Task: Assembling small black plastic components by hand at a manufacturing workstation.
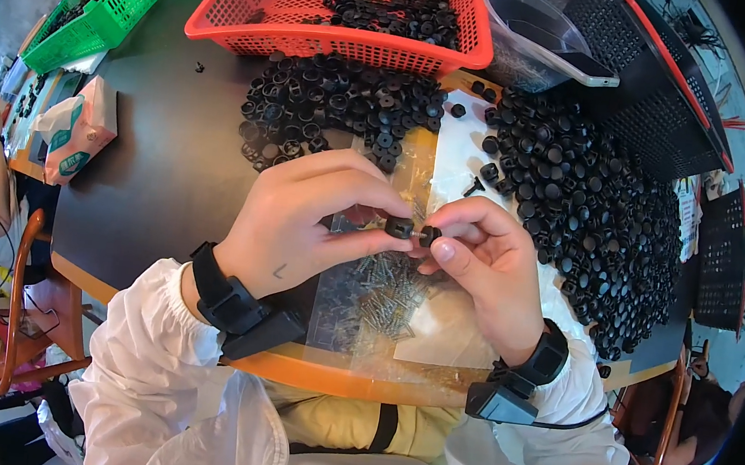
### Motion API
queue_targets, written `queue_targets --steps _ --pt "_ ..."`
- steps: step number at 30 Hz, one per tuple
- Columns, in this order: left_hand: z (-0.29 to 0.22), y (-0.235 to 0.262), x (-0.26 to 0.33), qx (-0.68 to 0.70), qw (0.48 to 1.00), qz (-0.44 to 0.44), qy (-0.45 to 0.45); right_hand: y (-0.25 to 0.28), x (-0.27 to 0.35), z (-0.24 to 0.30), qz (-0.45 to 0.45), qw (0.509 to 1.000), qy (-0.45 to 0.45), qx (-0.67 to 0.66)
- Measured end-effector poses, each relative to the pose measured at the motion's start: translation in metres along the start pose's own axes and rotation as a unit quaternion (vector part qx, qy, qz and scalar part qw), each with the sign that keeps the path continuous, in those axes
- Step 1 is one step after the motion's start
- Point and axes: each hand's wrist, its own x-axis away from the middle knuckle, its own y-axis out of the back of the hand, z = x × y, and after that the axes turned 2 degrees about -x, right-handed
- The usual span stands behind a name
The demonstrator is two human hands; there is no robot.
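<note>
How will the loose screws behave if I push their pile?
The screws will probably scatter, as they lie loose and crisscrossed. Being slender, single ones may roll. They look metallic and straight, so likely stiff rather than fragile.

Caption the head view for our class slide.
Left hand and right hand each hold a black part above loose screws.

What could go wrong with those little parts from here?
The black part in the left hand might slip, since it is only pinched. The silvery screw by the right hand could drop and get lost among the loose screws below. The black caps, piled close to that hand, might scatter if bumped.
</note>
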Motion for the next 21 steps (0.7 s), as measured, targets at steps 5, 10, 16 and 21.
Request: queue_targets --steps 5,10,16,21 --pt "0.002 0.004 0.000 -0.003 0.998 0.025 -0.049 0.000 0.002 -0.007 0.026 0.999 0.015 0.025" --pt "0.001 0.004 0.002 -0.048 0.996 0.031 -0.063 -0.005 0.003 -0.005 0.024 0.985 0.083 0.149" --pt "-0.003 0.004 0.003 -0.072 0.996 0.025 -0.051 -0.007 0.003 0.000 -0.021 0.987 0.049 0.149" --pt "-0.009 0.005 0.005 0.016 0.993 0.045 0.105 -0.006 0.005 -0.001 -0.020 0.987 0.074 0.143"
